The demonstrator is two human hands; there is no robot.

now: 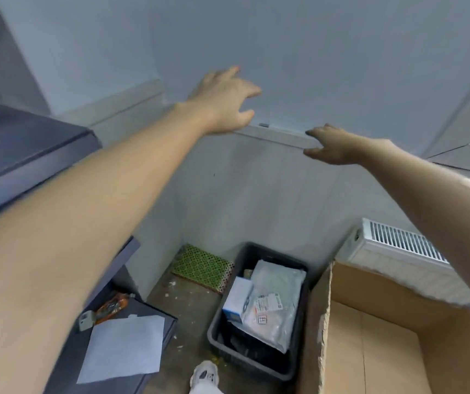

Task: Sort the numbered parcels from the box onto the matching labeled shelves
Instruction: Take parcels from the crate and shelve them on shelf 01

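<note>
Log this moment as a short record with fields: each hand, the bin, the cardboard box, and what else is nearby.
left hand: raised toward the wall, fingers spread, holding nothing
right hand: raised by the wall ledge, fingers loosely bent, holding nothing
black bin: on the floor, holds a grey plastic parcel with a printed label and a small blue-white box
cardboard box: open, to the right of the bin, visible part shows no parcels
shelf: dark, at left
white sheet: on a lower dark surface
radiator: against the right wall
</note>
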